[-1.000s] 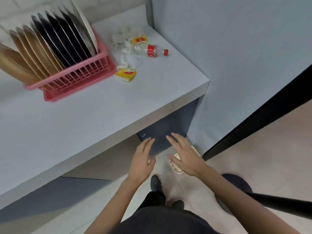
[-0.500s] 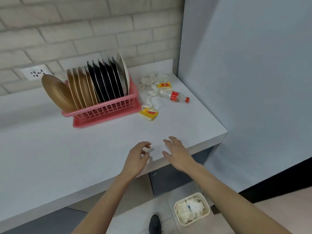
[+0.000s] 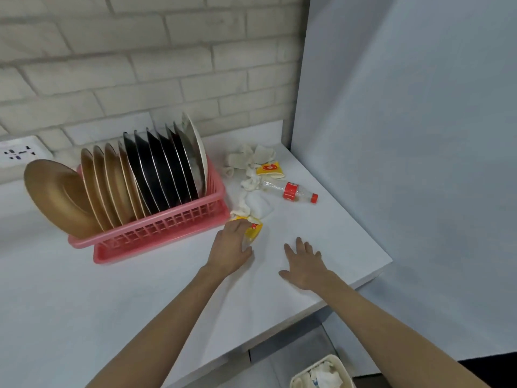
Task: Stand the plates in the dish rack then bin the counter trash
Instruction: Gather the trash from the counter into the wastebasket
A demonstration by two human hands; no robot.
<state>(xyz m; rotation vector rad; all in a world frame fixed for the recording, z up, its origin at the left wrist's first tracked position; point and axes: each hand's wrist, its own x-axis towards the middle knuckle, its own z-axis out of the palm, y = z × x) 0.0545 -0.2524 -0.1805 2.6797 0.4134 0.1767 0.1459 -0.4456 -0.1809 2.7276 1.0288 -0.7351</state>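
Mid-frame, left hand [image 3: 231, 245] fingers curl over the flattened yellow cup [image 3: 254, 229], its free end pointing frame-right; right hand [image 3: 305, 266] lies splayed.

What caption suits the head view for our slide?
Plates stand in the pink rack; left hand grips a yellow cup, right hand open.

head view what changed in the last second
The left hand rose from below the white counter edge, reached forward and now curls its fingers round the crushed yellow paper cup beside the pink plastic dish rack. The right hand came up too and rests open on the counter. The racked gold and black plates, clear red-capped plastic bottle and crumpled white tissues stayed put.
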